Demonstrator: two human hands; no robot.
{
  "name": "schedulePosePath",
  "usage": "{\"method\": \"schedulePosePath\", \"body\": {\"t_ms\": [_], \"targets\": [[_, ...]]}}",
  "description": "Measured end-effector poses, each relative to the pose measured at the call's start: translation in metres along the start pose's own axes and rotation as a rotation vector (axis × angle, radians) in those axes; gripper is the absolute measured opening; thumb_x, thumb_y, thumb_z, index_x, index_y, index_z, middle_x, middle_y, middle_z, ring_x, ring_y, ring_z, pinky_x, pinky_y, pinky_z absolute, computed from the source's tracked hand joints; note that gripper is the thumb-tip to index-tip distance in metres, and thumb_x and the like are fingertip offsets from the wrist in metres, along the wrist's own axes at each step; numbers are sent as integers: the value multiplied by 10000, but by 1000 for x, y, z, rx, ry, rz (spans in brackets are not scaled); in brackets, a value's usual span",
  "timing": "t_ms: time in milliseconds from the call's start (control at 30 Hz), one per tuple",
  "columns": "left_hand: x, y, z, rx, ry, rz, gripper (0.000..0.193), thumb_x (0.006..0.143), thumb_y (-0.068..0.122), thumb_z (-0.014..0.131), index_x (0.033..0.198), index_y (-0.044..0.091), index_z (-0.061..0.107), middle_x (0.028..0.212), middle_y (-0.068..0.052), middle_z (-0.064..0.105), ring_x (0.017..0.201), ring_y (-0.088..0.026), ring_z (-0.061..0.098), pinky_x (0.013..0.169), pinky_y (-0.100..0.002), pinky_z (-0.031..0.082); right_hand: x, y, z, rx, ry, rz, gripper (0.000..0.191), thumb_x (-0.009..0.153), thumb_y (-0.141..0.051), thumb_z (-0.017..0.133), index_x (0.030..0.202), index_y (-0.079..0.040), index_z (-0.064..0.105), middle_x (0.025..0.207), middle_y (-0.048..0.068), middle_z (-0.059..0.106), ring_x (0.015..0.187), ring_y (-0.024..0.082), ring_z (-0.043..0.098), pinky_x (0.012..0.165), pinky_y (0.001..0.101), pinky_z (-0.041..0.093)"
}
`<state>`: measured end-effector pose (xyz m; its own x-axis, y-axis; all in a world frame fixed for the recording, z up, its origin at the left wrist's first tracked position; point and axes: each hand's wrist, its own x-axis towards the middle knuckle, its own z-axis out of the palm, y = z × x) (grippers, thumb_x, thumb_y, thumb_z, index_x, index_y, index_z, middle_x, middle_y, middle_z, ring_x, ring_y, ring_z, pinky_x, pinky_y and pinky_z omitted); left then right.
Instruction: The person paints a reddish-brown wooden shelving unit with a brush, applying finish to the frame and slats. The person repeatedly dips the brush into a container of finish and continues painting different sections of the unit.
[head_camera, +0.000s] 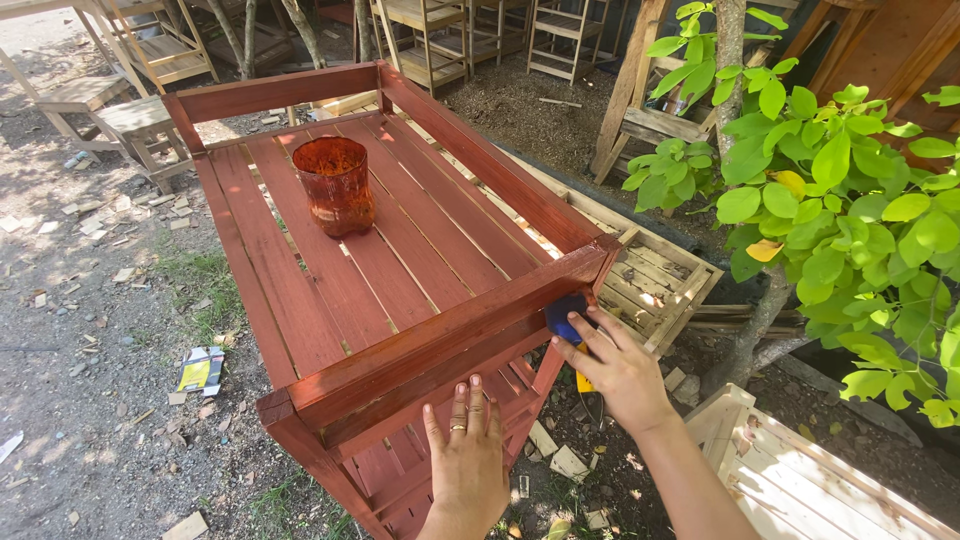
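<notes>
A red-brown stained wooden slatted rack lies in front of me. My left hand rests flat, fingers apart, on its near rail. My right hand grips a blue sponge applicator with a yellow handle, pressed against the right end of that near rail. A stain-coated cut plastic container stands upright on the slats near the far end.
An unstained wooden pallet frame lies to the right of the rack. A pale wooden panel sits at bottom right. A leafy green sapling stands at right. Bare wooden shelves and stools stand behind. Scraps litter the dirt ground.
</notes>
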<state>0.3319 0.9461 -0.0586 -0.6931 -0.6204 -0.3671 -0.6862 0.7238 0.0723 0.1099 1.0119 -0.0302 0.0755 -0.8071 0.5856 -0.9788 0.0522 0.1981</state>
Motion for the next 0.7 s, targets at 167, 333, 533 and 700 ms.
{"method": "schedulePosePath", "body": {"t_ms": [167,333,533,700], "targets": [[1,-2,1,6,-35,1,853,962,308,558,1635,63,93,1716,-175,-137,1584,-308,-89,1206,-700,-44,3,20,3,-138,-23,-84,448,792,-132,621,1203,-278,725,1382,14,638,1283,242,579,869,363,592],[0,0,-1,-3,-18,5,843,959,290,560,1633,55,112,1716,-190,-129,1585,-325,-88,1205,-699,-45,-15,21,-8,-170,-4,-33,474,808,-129,609,1242,-293,706,1395,9,627,1289,207,579,874,334,599],[1,1,-2,-27,-15,0,832,960,294,555,1630,50,125,1716,-208,-128,1589,-342,-88,1206,-706,-45,8,16,18,-156,6,-101,505,796,-126,603,1271,-270,695,1398,43,630,1289,256,595,883,345,593],[1,3,0,12,-29,0,838,957,261,553,1635,48,108,1708,-218,-140,1580,-353,-100,1190,-720,-53,-7,4,20,-61,-12,111,709,625,-2,701,1284,-264,701,1386,48,644,1275,276,622,909,366,583]]}}
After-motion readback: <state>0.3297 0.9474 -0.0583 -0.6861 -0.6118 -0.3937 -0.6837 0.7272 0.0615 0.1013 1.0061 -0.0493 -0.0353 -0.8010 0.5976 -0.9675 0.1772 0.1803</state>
